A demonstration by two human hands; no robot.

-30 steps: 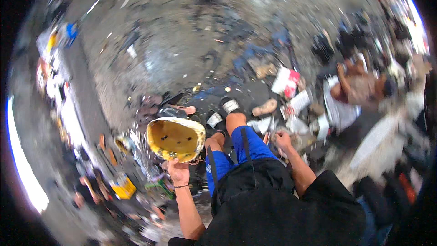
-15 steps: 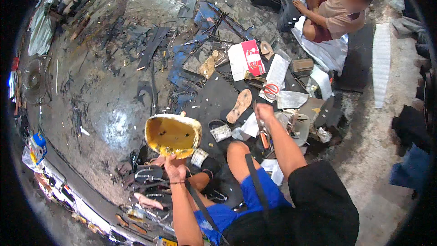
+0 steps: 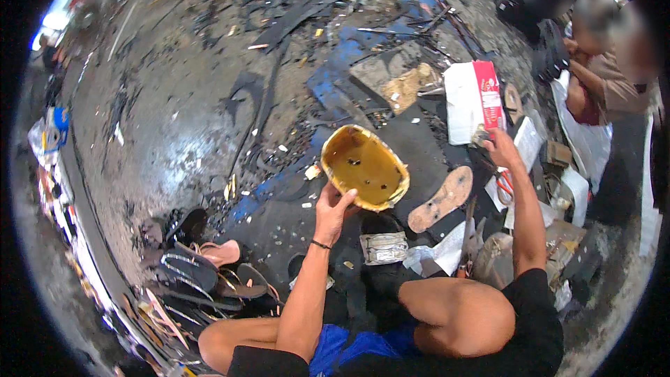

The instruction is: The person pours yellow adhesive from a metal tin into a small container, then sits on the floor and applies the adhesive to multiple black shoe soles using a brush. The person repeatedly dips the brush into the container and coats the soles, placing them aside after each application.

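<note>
Here, a rounded, dark-spotted yellow tub (image 3: 368, 169) in left fingers (image 3: 346, 200), hold of right fingers (image 3: 497, 142) unclear.

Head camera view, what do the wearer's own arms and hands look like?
Short black sleeves leave both forearms bare. The left hand is ungloved, with a thin dark band around its wrist; the right hand is ungloved, with no band visible.

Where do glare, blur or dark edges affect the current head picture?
Head view, left: pale glare on the grey floor; head view corners: fisheye rim fades to black; head view, upper right: smears hide patches around the seated person in a brown shirt; head view, centre: the yellow oval container reads fairly clearly.
</note>
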